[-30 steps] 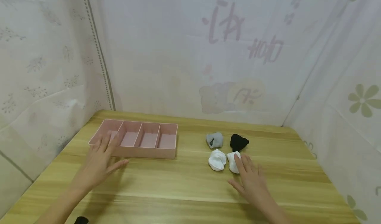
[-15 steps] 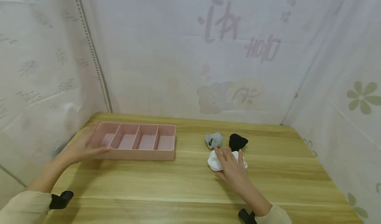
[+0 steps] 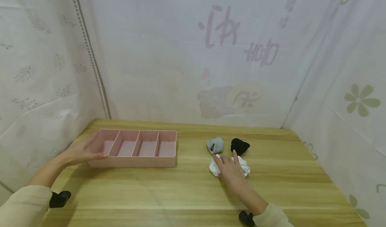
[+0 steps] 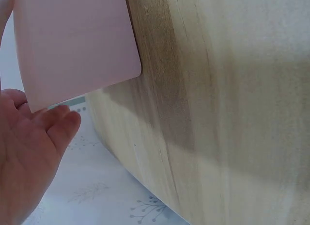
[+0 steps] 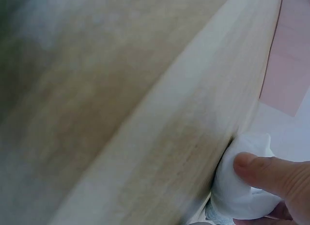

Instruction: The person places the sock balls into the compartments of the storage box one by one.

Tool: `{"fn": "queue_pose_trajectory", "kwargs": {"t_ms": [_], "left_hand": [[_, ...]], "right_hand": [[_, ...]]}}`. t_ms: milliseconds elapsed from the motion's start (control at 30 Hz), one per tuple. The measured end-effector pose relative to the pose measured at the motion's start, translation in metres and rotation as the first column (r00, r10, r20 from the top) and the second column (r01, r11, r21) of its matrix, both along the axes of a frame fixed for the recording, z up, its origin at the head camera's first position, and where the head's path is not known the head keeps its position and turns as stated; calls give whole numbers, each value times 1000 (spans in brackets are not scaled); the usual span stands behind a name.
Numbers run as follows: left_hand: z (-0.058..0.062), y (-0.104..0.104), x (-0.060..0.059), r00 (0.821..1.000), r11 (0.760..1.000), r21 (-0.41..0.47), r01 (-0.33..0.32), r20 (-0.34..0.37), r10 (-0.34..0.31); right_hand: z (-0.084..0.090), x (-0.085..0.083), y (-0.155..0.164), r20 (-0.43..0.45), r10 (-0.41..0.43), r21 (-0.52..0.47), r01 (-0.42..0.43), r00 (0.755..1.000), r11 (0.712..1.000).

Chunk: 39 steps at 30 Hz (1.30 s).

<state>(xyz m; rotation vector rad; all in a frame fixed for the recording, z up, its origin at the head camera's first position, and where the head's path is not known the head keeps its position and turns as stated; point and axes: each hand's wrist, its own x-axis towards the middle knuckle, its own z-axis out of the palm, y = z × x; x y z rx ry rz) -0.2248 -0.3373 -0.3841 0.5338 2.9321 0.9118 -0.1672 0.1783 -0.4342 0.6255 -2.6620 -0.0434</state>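
At the left of the table is a pink four-section box (image 3: pixel 135 162). My left hand (image 3: pixel 76 151) grips its left end, thumb along the front wall and fingers reaching round the end. The left wrist view shows the box wall (image 4: pixel 77 45) between thumb and fingers. On the right, my right hand (image 3: pixel 230 173) pinches the left one of two balled-up white socks (image 3: pixel 213 169), the thumb pressed into the cloth (image 5: pixel 227 186) in the right wrist view. The other white sock (image 3: pixel 245 168) lies beside it, partly hidden by the hand.
Behind the white socks lie a balled-up grey sock (image 3: pixel 215 145) and a black one (image 3: pixel 240 146). Printed cloth hangings (image 3: pixel 156 52) enclose the wooden table (image 3: pixel 169 193) at the back and sides. Black wrist mounts (image 3: pixel 60 199) sit at both cuffs.
My left hand has shifted from over the box's left section to grip its left end. The right hand has moved left from the right white sock and taken hold of the left one.
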Motion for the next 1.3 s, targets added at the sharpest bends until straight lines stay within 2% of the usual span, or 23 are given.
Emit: {"fn": "queue_pose_trajectory", "kwargs": {"t_ms": [267, 400, 500, 600, 733, 833, 933, 1000, 1100, 1233, 1300], "left_hand": [[1, -1, 1, 1000, 997, -69, -18, -7, 18], [3, -2, 2, 1000, 995, -96, -17, 1, 17], [4, -3, 2, 1000, 994, -110, -17, 12, 18], [7, -4, 2, 999, 995, -97, -13, 46, 18], [9, -5, 2, 996, 998, -64, -7, 87, 13], [8, -4, 2, 996, 999, -53, -4, 86, 9], [5, -3, 1, 997, 999, -46, -4, 78, 8], [2, -1, 0, 997, 999, -34, -4, 72, 6], [-1, 1, 1, 998, 1000, -23, -3, 67, 4], [-1, 2, 3, 998, 999, -34, -15, 55, 17], [0, 2, 4, 999, 999, -43, -17, 41, 19]], "right_hand": [[-6, -3, -2, -92, 82, -59, -88, 992, 994], [-10, -6, -2, -185, 134, -105, -155, 974, 982], [-7, -9, -6, -224, 163, -179, -205, 961, 962], [4, -13, -15, -221, 179, -318, -244, 959, 916], [25, -23, -39, -229, 196, -487, -287, 953, 825], [38, -33, -61, -250, 225, -545, -329, 942, 771], [44, -41, -84, -234, 253, -580, -344, 939, 738], [44, -46, -97, -216, 261, -589, -339, 941, 733], [41, -52, -114, -188, 264, -588, -324, 946, 741], [37, -59, -130, -148, 265, -566, -301, 953, 768], [35, -63, -135, -134, 267, -532, -297, 954, 793]]}}
